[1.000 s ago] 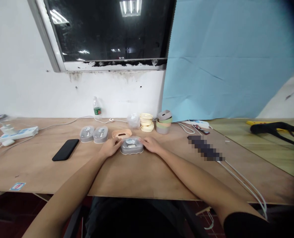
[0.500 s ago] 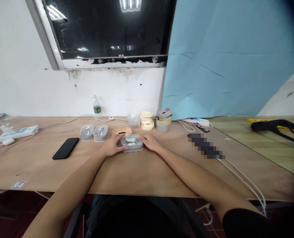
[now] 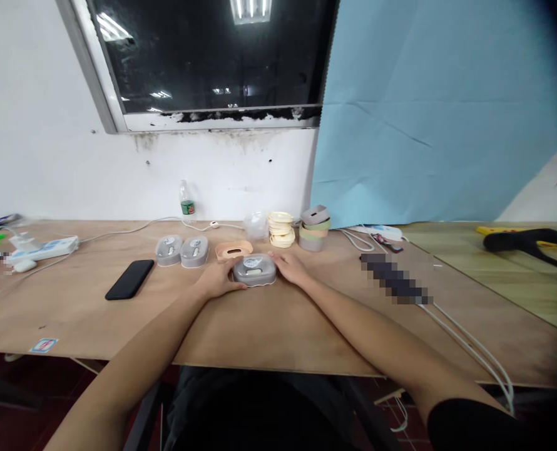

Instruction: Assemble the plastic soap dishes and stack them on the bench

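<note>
The table is broad, and its near edge lies well short of the work, so a fall over the front looks unlikely; crowding farther back is the greater worry. The left hand curves around the left side of the gray container, thumb along the front. The right hand has its fingers bent, tips against the right rear corner; how hard it presses cannot be told. With the two hands placed so unevenly, a stronger push from one could twist the container or slide it sideways.

That container sits upright on the table between the hands, its pale wavy rim at the bottom; if that rim is loose, lifting by the upper part might leave it behind. The bowl stack behind and to the right is topped by a tilted gray piece, which a stray knuckle or a bumped table could topple. The cream stack beside it looks uneven too, and could slump for the same reason. Just behind the container lies the peach piece (near enough to get nudged), which a backward shove would catch. The round label on top could scuff under a dragging finger.
</note>
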Motion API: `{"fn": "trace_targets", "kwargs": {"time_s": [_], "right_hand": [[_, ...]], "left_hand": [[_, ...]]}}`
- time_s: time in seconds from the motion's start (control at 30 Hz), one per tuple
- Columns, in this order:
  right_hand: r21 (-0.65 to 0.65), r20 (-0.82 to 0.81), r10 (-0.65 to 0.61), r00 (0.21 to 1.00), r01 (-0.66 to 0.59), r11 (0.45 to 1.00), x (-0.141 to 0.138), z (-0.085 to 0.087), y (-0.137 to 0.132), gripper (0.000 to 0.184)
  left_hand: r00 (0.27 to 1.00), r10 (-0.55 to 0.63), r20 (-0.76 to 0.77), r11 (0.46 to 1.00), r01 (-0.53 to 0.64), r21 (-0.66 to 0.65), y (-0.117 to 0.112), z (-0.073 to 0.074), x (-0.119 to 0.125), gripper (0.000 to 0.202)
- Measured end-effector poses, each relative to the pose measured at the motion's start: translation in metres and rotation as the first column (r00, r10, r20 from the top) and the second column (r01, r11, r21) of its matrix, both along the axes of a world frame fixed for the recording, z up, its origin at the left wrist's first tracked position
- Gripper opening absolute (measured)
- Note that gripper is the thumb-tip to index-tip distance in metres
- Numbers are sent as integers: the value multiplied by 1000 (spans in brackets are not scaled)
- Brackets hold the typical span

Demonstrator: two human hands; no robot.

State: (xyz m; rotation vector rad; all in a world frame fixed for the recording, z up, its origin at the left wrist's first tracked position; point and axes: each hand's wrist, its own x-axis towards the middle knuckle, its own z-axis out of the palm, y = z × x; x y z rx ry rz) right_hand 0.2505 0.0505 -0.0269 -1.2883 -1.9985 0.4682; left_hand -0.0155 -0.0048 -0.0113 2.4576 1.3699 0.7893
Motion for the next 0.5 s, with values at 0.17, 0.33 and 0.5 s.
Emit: {"fn": "trace_targets", "kwargs": {"time_s": [0.17,0.33,0.5], "right_hand": [[-4,-118,-55,992,55,998,2,-1,6,60],[-67,-194,-37,980,24,997,3,1,5,61],[-124,-269,68,961,-105,987,-1,2,0,52]], "left_hand": [[995,-88,36,994,86,64,-3,7,0,86],[973,-105,205,993,90,80,-5,12,-3,82],[974,-143,176,986,123,115,-3,8,-6,80]]}}
